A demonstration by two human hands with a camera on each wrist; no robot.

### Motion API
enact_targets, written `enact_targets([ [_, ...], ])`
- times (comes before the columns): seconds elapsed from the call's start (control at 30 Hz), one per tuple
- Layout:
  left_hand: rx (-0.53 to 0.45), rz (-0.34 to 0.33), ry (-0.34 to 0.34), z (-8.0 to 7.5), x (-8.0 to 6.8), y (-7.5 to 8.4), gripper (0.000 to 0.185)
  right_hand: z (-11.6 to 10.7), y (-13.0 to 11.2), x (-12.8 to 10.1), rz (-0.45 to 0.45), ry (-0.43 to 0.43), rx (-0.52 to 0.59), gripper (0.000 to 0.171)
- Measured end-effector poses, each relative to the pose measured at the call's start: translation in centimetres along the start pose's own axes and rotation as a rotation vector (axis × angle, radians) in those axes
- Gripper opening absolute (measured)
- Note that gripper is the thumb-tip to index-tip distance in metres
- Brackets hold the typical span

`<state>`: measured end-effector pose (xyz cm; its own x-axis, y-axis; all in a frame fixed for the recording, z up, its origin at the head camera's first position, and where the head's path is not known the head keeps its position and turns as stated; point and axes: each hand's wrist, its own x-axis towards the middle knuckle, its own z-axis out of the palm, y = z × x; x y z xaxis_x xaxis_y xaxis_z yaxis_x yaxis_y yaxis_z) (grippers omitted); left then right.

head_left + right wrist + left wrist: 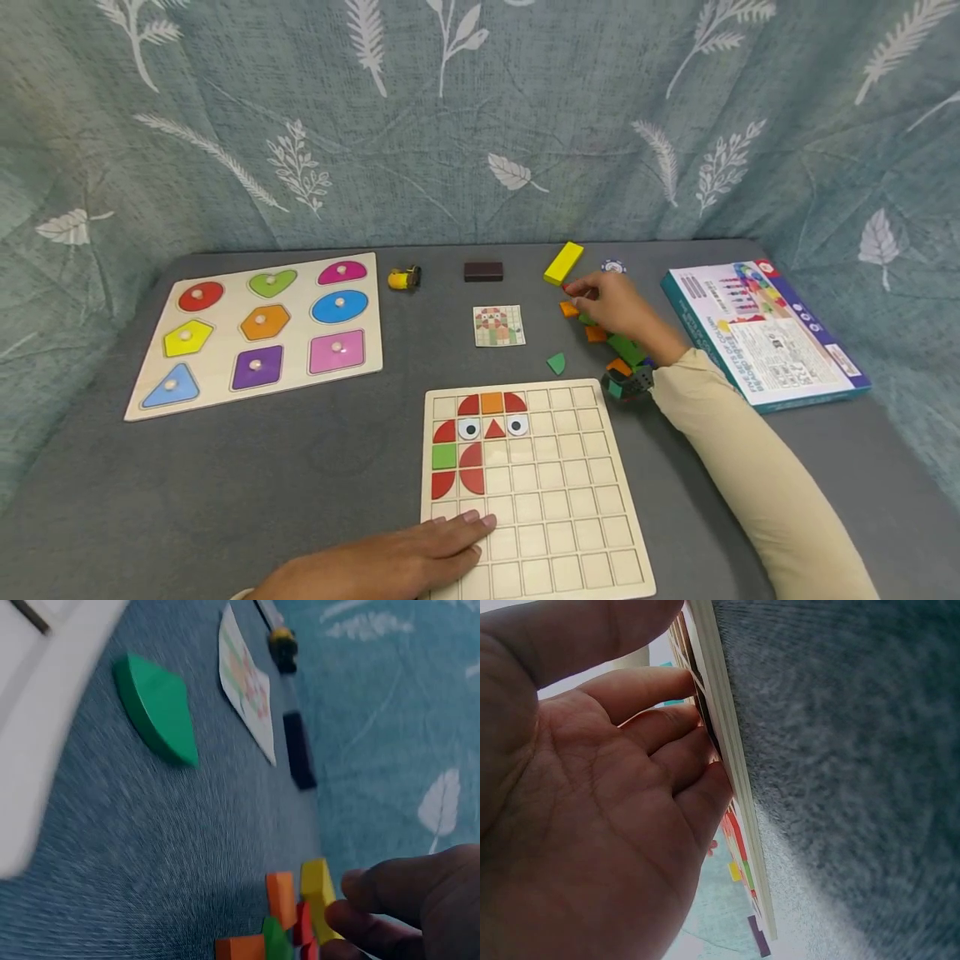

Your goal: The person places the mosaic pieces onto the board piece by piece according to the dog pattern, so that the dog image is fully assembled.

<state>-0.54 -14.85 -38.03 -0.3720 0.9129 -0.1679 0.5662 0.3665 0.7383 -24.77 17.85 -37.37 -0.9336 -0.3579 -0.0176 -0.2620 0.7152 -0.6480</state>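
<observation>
A wooden grid board (570,533) lies at the near middle, its top-left cells filled with red, orange and green pieces and two eye tiles. My left hand (468,533) lies flat on its lower-left corner, the fingers (675,750) straight against the board's edge (735,780). My right hand (581,292) reaches into a pile of loose coloured pieces (611,346) and pinches a small red piece (567,288) at its fingertips (352,915). A yellow block (563,262) (319,892) lies just beyond. A lone green quarter-round piece (556,363) (157,709) lies between the pile and the board.
A pattern card (498,325) lies behind the board, with a brown block (483,271) and a small yellow toy (404,277) farther back. At the left lies a shape puzzle (258,329); at the right, a printed box (761,333). Leaf-patterned cloth walls the table.
</observation>
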Motion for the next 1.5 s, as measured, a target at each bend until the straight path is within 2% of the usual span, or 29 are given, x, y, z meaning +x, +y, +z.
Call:
enact_targets([
  [0.23,0.004,0.027,-0.007,0.0,0.0,-0.2,0.070,-0.1,0.7,0.8,0.060,0.103,0.013,0.024],
  [0.67,0.023,0.038,-0.004,0.1,0.1,-0.3,0.069,0.5,1.5,2.0,0.101,0.073,0.064,0.024],
  [0.97,0.020,0.033,0.000,0.1,0.1,-0.3,0.070,0.3,1.6,2.2,0.071,0.022,-0.074,0.031],
  [1.1,0.028,0.030,0.001,0.1,0.1,-0.3,0.070,0.1,1.7,1.9,0.102,0.041,-0.060,0.032],
  [1.2,0.020,0.021,-0.005,0.2,0.1,-0.2,0.070,0.2,1.8,1.6,0.110,0.061,-0.030,0.027],
  [1.37,0.020,0.020,0.000,0.1,0.0,-0.1,0.071,0.2,2.0,1.1,0.061,0.061,-0.001,0.017],
  [1.5,0.022,0.024,0.009,0.2,0.0,-0.1,0.071,0.1,2.1,0.6,0.002,0.077,-0.009,0.018],
])
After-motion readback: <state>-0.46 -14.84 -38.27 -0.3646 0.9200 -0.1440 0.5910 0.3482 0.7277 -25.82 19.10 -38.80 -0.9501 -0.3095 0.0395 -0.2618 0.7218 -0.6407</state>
